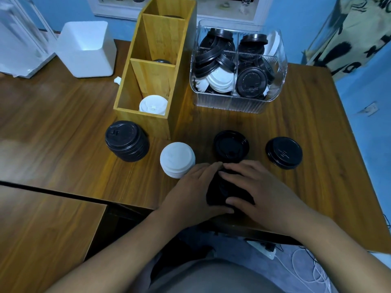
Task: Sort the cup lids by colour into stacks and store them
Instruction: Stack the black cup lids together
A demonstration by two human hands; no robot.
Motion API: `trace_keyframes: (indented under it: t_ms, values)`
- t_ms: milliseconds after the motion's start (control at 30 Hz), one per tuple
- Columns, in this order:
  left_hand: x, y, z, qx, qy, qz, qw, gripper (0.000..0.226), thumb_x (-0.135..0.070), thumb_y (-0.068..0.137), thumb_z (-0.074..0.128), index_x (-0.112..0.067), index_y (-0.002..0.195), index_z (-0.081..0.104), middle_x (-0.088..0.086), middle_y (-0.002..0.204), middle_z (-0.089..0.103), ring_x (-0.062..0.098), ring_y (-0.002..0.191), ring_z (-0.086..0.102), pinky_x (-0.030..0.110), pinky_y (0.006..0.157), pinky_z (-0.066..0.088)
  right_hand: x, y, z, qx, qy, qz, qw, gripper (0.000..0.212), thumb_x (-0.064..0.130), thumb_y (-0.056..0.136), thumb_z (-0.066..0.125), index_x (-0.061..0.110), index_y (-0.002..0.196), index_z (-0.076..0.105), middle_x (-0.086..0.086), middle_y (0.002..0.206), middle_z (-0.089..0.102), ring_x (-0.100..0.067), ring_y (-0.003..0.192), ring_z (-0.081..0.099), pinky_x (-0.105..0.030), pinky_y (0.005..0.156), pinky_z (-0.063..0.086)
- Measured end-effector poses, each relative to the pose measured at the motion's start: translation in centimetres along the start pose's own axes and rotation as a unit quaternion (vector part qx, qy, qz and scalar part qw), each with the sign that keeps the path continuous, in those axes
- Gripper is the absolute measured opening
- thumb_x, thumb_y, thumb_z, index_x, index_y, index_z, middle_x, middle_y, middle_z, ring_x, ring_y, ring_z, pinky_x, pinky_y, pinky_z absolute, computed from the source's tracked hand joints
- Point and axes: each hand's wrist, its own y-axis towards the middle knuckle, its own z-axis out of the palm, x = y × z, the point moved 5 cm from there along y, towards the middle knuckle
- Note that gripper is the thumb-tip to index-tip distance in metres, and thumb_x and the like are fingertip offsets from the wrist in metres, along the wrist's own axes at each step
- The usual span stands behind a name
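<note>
Both my hands close around a black stack of lids (218,192) near the table's front edge. My left hand (190,191) holds its left side, and my right hand (258,187) covers its top and right side. On the table stand a tall black lid stack (127,141), a white lid stack (176,159), a low black stack (231,145) and another black stack (284,152). The wooden divided box (146,121) holds white lids (152,105) in its front compartment. A clear bin (232,102) holds mixed black and white lids.
A white container (86,49) stands at the back left. The wooden table (63,127) ends just below my hands, with a lower wooden surface (42,229) to the left. Cables and a power strip (264,249) lie on the floor.
</note>
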Motion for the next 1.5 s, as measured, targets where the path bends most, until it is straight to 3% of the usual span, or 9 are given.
trace_keyframes:
  t_ms: [267, 367, 433, 567, 733, 1033, 1200, 1300, 1500]
  values:
    - [-0.3, 0.0, -0.2, -0.007, 0.004, -0.007, 1.0, 0.097, -0.075, 0.075, 0.071, -0.017, 0.148, 0.046, -0.006, 0.142, 0.053, 0.006, 0.134, 0.042, 0.011, 0.114, 0.023, -0.3, 1.5, -1.6, 0.045, 0.055, -0.007, 0.997, 0.058, 0.07, 0.091, 0.043, 0.047, 0.144, 0.046, 0.032, 0.149, 0.037, 0.009, 0.138, 0.021, -0.025, 0.111, 0.027]
    - [-0.4, 0.0, -0.3, 0.002, 0.022, -0.005, 1.0, 0.098, -0.079, 0.076, 0.067, -0.019, 0.151, 0.045, -0.007, 0.145, 0.05, 0.005, 0.136, 0.039, 0.02, 0.116, 0.029, -2.4, 2.2, -4.1, -0.048, 0.111, 0.0, 0.993, 0.041, 0.055, 0.099, 0.041, 0.04, 0.129, 0.063, 0.027, 0.137, 0.054, 0.007, 0.13, 0.04, -0.027, 0.109, 0.035]
    - [-0.4, 0.0, -0.4, 0.007, 0.024, -0.012, 1.0, 0.1, -0.08, 0.076, 0.064, -0.02, 0.153, 0.042, -0.007, 0.148, 0.047, 0.005, 0.139, 0.035, 0.02, 0.116, 0.025, -4.0, 3.1, -5.0, -0.09, 0.053, 0.015, 0.994, 0.032, 0.041, 0.099, 0.054, 0.037, 0.13, 0.063, 0.022, 0.136, 0.057, -0.001, 0.128, 0.042, -0.029, 0.107, 0.037]
    - [-0.5, 0.0, -0.3, 0.008, 0.03, -0.02, 0.999, 0.101, -0.078, 0.075, 0.066, -0.02, 0.154, 0.04, -0.006, 0.15, 0.046, 0.004, 0.14, 0.032, 0.017, 0.116, 0.019, -5.1, 5.6, -3.4, 0.026, -0.087, 0.021, 0.996, 0.027, 0.042, 0.095, 0.064, 0.037, 0.122, 0.064, 0.017, 0.135, 0.056, -0.006, 0.126, 0.038, -0.028, 0.104, 0.038]
    - [-0.2, 0.0, -0.2, 0.009, 0.036, -0.019, 0.999, 0.101, -0.081, 0.076, 0.064, -0.025, 0.156, 0.035, -0.009, 0.153, 0.042, 0.004, 0.143, 0.03, 0.023, 0.12, 0.024, -5.5, 6.4, -6.0, -0.085, 0.137, 0.077, 0.984, 0.009, 0.031, 0.101, 0.057, 0.038, 0.106, 0.06, 0.017, 0.103, 0.062, 0.0, 0.096, 0.056, -0.02, 0.077, 0.041]
    - [-0.3, 0.0, -0.2, 0.003, 0.046, -0.018, 0.999, 0.1, -0.081, 0.076, 0.064, -0.023, 0.154, 0.039, -0.008, 0.149, 0.046, 0.004, 0.141, 0.032, 0.015, 0.114, 0.018, -5.4, 12.1, -6.6, 0.019, 0.087, 0.031, 0.995, 0.031, 0.021, 0.108, 0.041, 0.024, 0.125, 0.067, 0.007, 0.127, 0.063, -0.01, 0.121, 0.053, -0.027, 0.098, 0.037]
    - [-0.4, -0.1, -0.2, -0.001, 0.045, -0.014, 0.999, 0.099, -0.08, 0.076, 0.065, -0.023, 0.153, 0.041, -0.007, 0.148, 0.047, 0.007, 0.14, 0.036, 0.021, 0.117, 0.027, -6.0, 11.2, -5.7, -0.101, -0.028, 0.116, 0.988, 0.05, 0.06, 0.097, 0.048, 0.026, 0.134, 0.056, 0.0, 0.124, 0.056, -0.023, 0.122, 0.049, -0.037, 0.088, 0.044]
    - [-0.3, 0.0, -0.1, -0.007, 0.047, -0.012, 0.999, 0.098, -0.079, 0.077, 0.067, -0.021, 0.152, 0.042, -0.007, 0.147, 0.048, 0.007, 0.14, 0.037, 0.02, 0.117, 0.027, -5.2, 9.8, -4.0, -0.067, -0.081, 0.134, 0.985, 0.08, 0.08, 0.08, 0.056, 0.029, 0.141, 0.048, 0.001, 0.136, 0.05, -0.024, 0.128, 0.043, -0.042, 0.095, 0.047]
    - [-0.2, 0.0, 0.1, -0.005, 0.041, -0.014, 0.999, 0.1, -0.079, 0.075, 0.068, -0.019, 0.151, 0.044, -0.006, 0.146, 0.049, 0.008, 0.14, 0.037, 0.021, 0.117, 0.027, -5.0, 8.4, -3.5, -0.078, 0.024, 0.101, 0.992, 0.083, 0.062, 0.08, 0.073, 0.03, 0.15, 0.042, 0.006, 0.147, 0.048, -0.019, 0.134, 0.04, -0.035, 0.107, 0.035]
